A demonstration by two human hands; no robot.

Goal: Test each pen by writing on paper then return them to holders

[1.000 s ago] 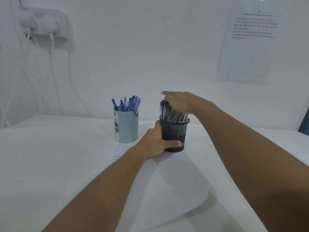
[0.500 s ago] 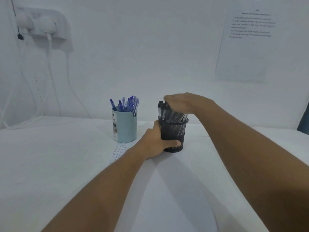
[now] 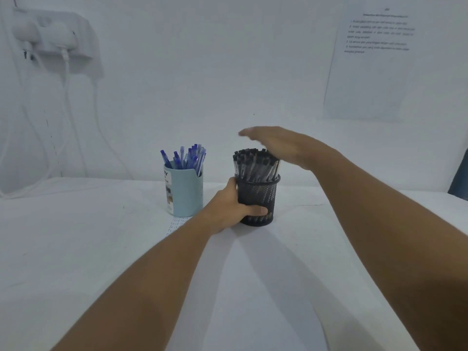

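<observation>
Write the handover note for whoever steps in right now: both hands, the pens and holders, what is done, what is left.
Left hand: grips the black mesh holder low on its side, steadying it on the table.
Right hand: flat, fingers straight, palm over the tops of the black pens; no pen in its grip.
Blue pens stand in the light blue holder, left of the mesh one.
Paper lies in front; rows of handwritten test marks show by the blue holder.
Done: some writing tests, judging by those marks.
Left: unclear which pens remain untested.

Black holder (image 3: 258, 196): metal mesh, matt. Blue holder (image 3: 186, 193): smooth matt plastic. Table (image 3: 76, 236): matt white.
</observation>
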